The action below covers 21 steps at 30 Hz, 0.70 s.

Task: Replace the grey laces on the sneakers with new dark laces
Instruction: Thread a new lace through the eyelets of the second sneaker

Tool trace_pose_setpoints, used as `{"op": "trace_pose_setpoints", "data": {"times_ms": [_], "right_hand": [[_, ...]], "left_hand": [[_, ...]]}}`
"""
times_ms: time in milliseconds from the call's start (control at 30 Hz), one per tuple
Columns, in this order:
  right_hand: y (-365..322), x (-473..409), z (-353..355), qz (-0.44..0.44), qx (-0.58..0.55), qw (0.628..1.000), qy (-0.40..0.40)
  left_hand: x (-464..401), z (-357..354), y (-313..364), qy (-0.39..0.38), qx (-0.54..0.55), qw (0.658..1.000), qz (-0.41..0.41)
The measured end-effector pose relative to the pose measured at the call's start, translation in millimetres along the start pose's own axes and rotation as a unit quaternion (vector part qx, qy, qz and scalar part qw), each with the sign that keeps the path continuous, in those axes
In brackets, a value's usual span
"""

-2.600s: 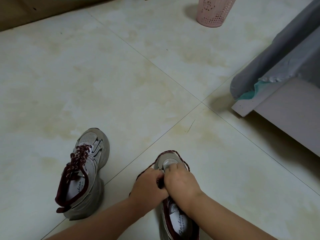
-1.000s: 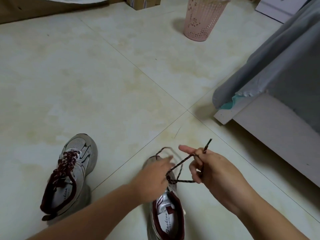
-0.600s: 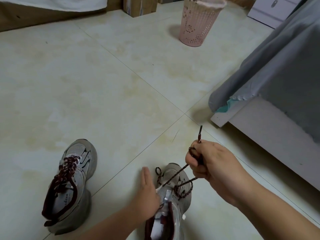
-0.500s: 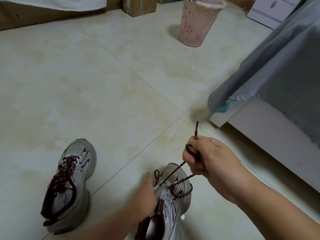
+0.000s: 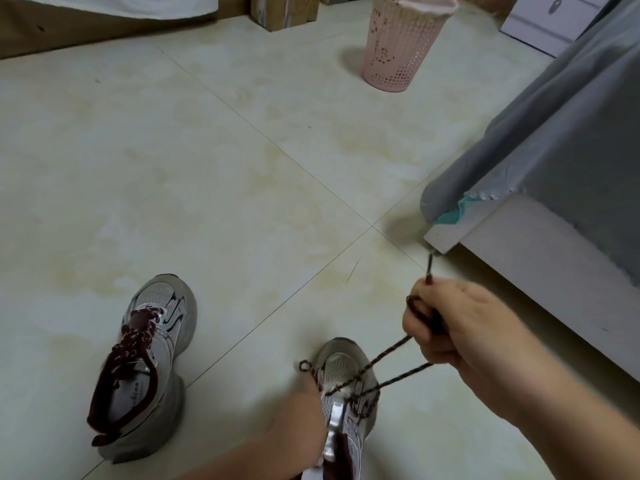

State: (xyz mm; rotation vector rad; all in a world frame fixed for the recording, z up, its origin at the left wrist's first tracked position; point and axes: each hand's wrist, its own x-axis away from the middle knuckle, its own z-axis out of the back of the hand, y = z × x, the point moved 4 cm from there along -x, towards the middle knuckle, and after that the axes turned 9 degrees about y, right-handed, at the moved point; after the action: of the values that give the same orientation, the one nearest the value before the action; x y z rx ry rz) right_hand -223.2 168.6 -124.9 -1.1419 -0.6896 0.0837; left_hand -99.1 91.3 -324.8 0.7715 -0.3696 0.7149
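1. Dark lace [image 5: 388,362] runs taut from my right hand [image 5: 450,327] down and to the left, to the eyelets of the near sneaker [image 5: 349,386]; both strands converge on the upper just beside the tongue.
2. Right hand is curled tight round the bunched lace, with one tip [image 5: 429,268] poking up out of the fist.
3. Left hand [image 5: 301,420] lies against the near sneaker's left flank, steadying it; its fingers are hidden behind the shoe, so I cannot tell whether they are curled or flat.
4. That sneaker's long axis points away from me, toe far, heel toward my lap. The lace pulls off to the right of that axis, so I judge the next tug should follow the same line, up and rightward, with the right hand doing the work since it already has the lace.
5. Count: two sneakers, two hands, one loose lace, two strands of it showing. The far sneaker [image 5: 145,368], well to the left, is already laced dark. No grey laces in sight.
6. One pink basket [image 5: 398,46] stands far off on the floor [image 5: 207,202].
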Motion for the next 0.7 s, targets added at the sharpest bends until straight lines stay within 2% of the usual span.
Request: {"op": "trace_pose_setpoints", "data": {"times_ms": [67,133,233,333,400,500,567,700], "right_hand": [[29.9,-15.3,7.2,-0.07,0.052,0.996,0.033],[62.2,-33.0,13.2,-0.14,0.09,0.984,0.064],[107.1,-56.3,13.0,-0.205,0.146,0.965,0.065],[147.3,-75.7,3.0,-0.217,0.246,0.943,0.047],[174.4,-85.7,-9.1,-0.197,0.352,0.915,0.014],[210.0,-92.0,-29.3,-0.174,0.457,0.872,-0.018],[223.7,-95.3,-35.2,-0.174,0.454,0.874,-0.017],[234.7,-92.7,-32.9,-0.212,0.306,0.928,0.001]], "left_hand": [[4.0,-4.0,-4.8,-0.018,-0.05,0.998,0.017],[6.4,-5.9,-10.8,-0.029,-0.051,0.998,0.031],[6.8,-6.6,-18.7,-0.032,0.06,0.997,0.032],[-5.2,5.1,-22.3,0.018,0.138,0.988,0.064],[-24.4,11.4,-25.4,0.049,0.164,0.977,0.124],[-47.0,12.3,-31.0,0.053,0.266,0.938,0.215],[-52.1,8.9,-29.7,0.05,0.274,0.936,0.214],[-57.0,9.4,-20.5,0.09,0.308,0.929,0.185]]}}
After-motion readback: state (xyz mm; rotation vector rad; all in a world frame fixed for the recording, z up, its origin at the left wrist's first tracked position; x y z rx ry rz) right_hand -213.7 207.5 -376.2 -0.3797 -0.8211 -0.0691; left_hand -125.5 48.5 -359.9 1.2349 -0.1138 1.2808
